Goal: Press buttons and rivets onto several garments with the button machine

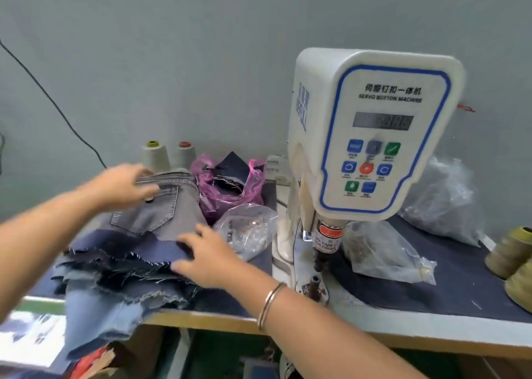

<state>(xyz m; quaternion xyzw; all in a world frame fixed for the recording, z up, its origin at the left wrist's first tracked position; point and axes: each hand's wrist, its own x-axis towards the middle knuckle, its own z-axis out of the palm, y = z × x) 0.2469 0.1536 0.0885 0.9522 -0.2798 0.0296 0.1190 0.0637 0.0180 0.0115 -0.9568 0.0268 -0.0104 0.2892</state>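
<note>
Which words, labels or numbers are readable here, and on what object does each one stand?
"SERVO BUTTON MACHINE": front panel of the button machine, under a line of Chinese characters.
"CARE" and "FINGE": partly readable warning label on the press head.
Digital display: digits too blurred.
Keypad captions, blue side lettering: too small or blurred.

Two pale thread cones [168, 155] upright against the grey wall [201, 47], back of the table [417, 325]. Just right of those, a pink plastic bag [227, 190] stuffed with dark fabric scraps. Pretty blurry, but more clear plastic bags [444, 199] on the dark mat at right, plus olive thread spools [511, 252] at the far right edge. Black cable [51, 102] hanging down the wall at left.
</note>
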